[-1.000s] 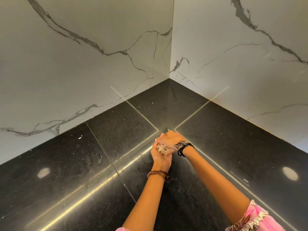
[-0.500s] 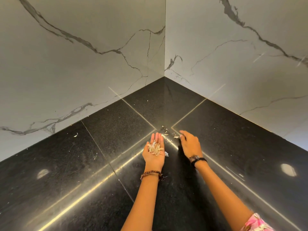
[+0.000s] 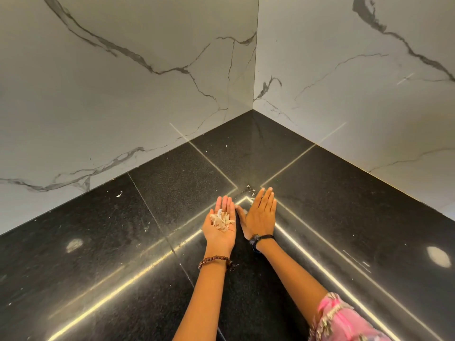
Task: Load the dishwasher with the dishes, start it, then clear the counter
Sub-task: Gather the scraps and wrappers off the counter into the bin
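My left hand (image 3: 219, 226) lies palm up on the black stone counter (image 3: 344, 217), fingers straight, with a small heap of pale dry scraps (image 3: 220, 219) resting in the palm. My right hand (image 3: 261, 215) is flat, palm down, fingers straight and together, pressing on the counter right beside the left hand. A few loose scraps (image 3: 251, 191) lie on the counter just beyond the right fingertips. No dishes and no dishwasher are in view.
White marble-patterned walls (image 3: 123, 94) meet in a corner behind the counter. Small white flecks (image 3: 119, 193) dot the counter at the left. Bright light reflections streak the glossy surface.
The hands were together a second ago; the left then opened palm up with scraps in it. My right hand went from curved fingers on the counter to lying flat, closer to the left hand.
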